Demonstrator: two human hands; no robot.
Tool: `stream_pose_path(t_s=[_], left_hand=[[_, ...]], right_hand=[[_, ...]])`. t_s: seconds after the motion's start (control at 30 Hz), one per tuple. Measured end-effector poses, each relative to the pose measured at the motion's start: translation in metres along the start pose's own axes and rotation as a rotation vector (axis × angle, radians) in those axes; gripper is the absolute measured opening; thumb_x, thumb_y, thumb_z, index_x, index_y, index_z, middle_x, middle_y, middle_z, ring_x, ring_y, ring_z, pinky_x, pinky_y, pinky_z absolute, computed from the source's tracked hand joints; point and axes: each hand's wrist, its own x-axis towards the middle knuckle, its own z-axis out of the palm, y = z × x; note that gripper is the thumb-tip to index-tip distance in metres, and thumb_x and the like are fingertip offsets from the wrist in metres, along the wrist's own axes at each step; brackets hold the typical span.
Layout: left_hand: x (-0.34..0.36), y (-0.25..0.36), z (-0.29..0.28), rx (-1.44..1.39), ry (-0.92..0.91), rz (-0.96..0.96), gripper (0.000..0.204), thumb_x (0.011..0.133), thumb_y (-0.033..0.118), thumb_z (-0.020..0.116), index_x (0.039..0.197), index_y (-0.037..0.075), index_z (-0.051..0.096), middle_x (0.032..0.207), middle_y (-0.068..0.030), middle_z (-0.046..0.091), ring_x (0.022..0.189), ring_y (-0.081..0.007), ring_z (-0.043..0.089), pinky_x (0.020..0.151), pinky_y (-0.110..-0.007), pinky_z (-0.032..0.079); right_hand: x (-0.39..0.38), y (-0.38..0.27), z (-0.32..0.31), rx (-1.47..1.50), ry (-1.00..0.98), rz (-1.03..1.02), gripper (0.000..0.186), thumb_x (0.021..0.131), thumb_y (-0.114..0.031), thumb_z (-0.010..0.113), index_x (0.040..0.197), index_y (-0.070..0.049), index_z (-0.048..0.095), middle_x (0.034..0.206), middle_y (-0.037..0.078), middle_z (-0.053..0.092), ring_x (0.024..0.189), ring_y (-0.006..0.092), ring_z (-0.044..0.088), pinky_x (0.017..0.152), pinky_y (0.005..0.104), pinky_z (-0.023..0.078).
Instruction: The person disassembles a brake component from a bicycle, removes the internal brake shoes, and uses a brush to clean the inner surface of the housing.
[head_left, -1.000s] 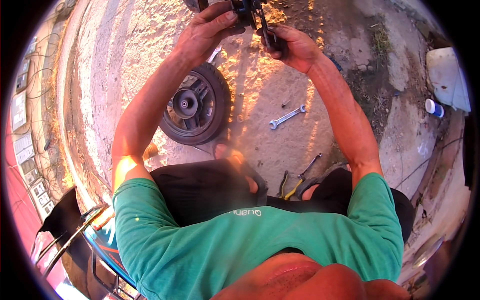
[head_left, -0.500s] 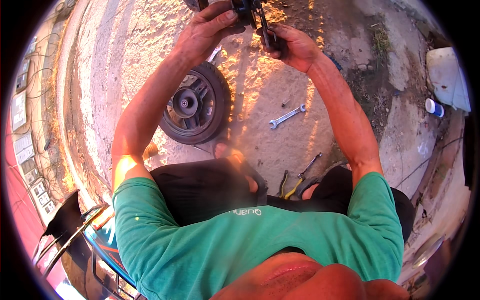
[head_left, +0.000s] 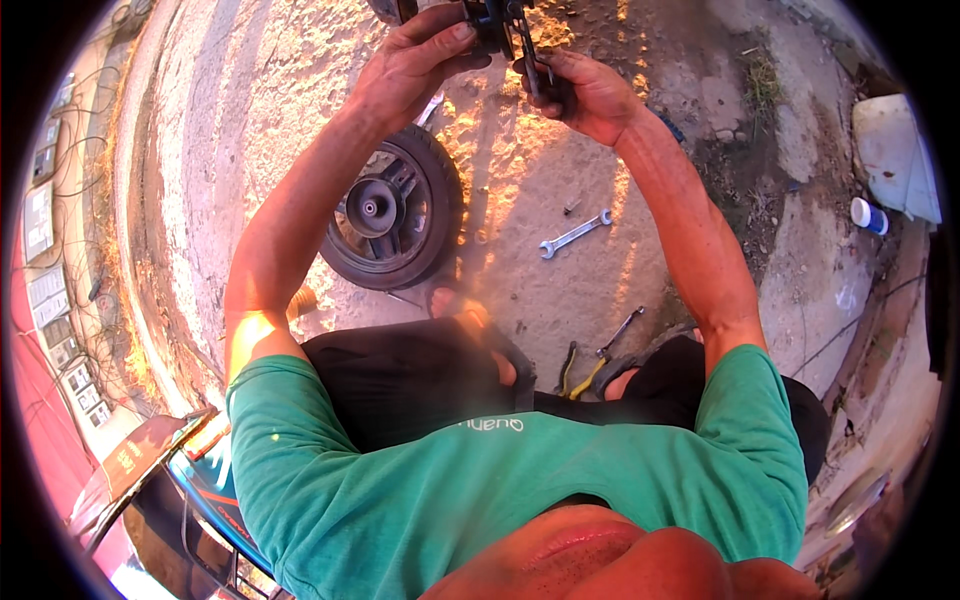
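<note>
at the top edge of the view the left hand [head_left: 420, 52] has thumb and fingers curled against the left side of a dark metal assembly [head_left: 490, 25], partly cut off by that edge, while the right hand [head_left: 595, 95] pinches the slim dark piece [head_left: 541, 76] at its lower right between thumb and fingers; whether the two are joined cannot be told. both are held out in front of the person, well beyond the knees. a motorcycle wheel [head_left: 374, 245] with a black tyre lies on its side on the ground [head_left: 520, 290], partly behind the left forearm. to its right lies a double open-ended wrench [head_left: 575, 235], with a small metal piece [head_left: 571, 208] just beside it. nearer the body, yellow-and-black pliers [head_left: 578, 384] and a smaller wrench [head_left: 620, 332] lie by one foot [head_left: 620, 382], and a white-and-blue bottle [head_left: 868, 216] lies far to the right
</note>
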Motion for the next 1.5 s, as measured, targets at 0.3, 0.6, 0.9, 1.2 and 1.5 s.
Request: stream_pose_path(t_s=[0.3,0.6,0.9,1.2,1.5], left_hand=[[-0.001,0.006,0.008,-0.009,-0.004,-0.018,0.051,0.100,0.015,0.069,0.142,-0.006,0.050,0.135,-0.0177,0.063,0.125,-0.0312,0.062,0.111,-0.045,0.049],[-0.002,0.005,0.006,-0.008,-0.005,-0.013,0.049,0.099,0.016,0.071,0.139,-0.006,0.054,0.131,-0.0166,0.066,0.123,-0.0302,0.063,0.110,-0.045,0.050],[-0.004,-0.001,-0.008,0.047,-0.010,-0.039,0.056,0.099,0.019,0.070,0.147,-0.001,0.048,0.139,-0.0163,0.061,0.129,-0.0299,0.059,0.113,-0.046,0.047],[-0.032,-0.014,0.000,0.164,-0.015,0.010,0.054,0.099,0.023,0.072,0.140,-0.008,0.054,0.130,-0.0174,0.066,0.121,-0.0260,0.065,0.109,-0.040,0.051],[-0.043,-0.011,0.016,0.153,-0.009,-0.036,0.049,0.102,0.021,0.068,0.141,-0.003,0.053,0.132,-0.0153,0.065,0.125,-0.0260,0.062,0.113,-0.042,0.047]], right_hand=[[-0.006,-0.020,0.007,-0.599,0.497,-0.196,0.024,0.103,-0.029,0.063,0.116,-0.009,0.071,0.100,0.001,0.076,0.084,0.0083,0.069,0.066,0.0250,0.049],[-0.011,-0.035,0.065,-0.578,0.439,-0.607,0.021,0.093,-0.007,0.075,0.111,0.003,0.072,0.097,0.007,0.076,0.088,0.0107,0.069,0.079,0.0275,0.056],[-0.018,-0.031,0.073,-0.745,0.532,-0.592,0.018,0.093,-0.012,0.077,0.106,0.000,0.075,0.095,0.005,0.077,0.084,0.0120,0.070,0.075,0.0286,0.056],[-0.029,0.002,0.080,-0.651,0.558,-0.647,0.025,0.091,-0.015,0.080,0.109,0.002,0.077,0.102,0.009,0.078,0.089,0.0132,0.074,0.077,0.0266,0.059],[-0.044,0.011,0.094,-0.609,0.551,-0.716,0.035,0.084,-0.013,0.086,0.112,0.002,0.072,0.108,0.009,0.073,0.097,0.0159,0.073,0.079,0.0301,0.061]])
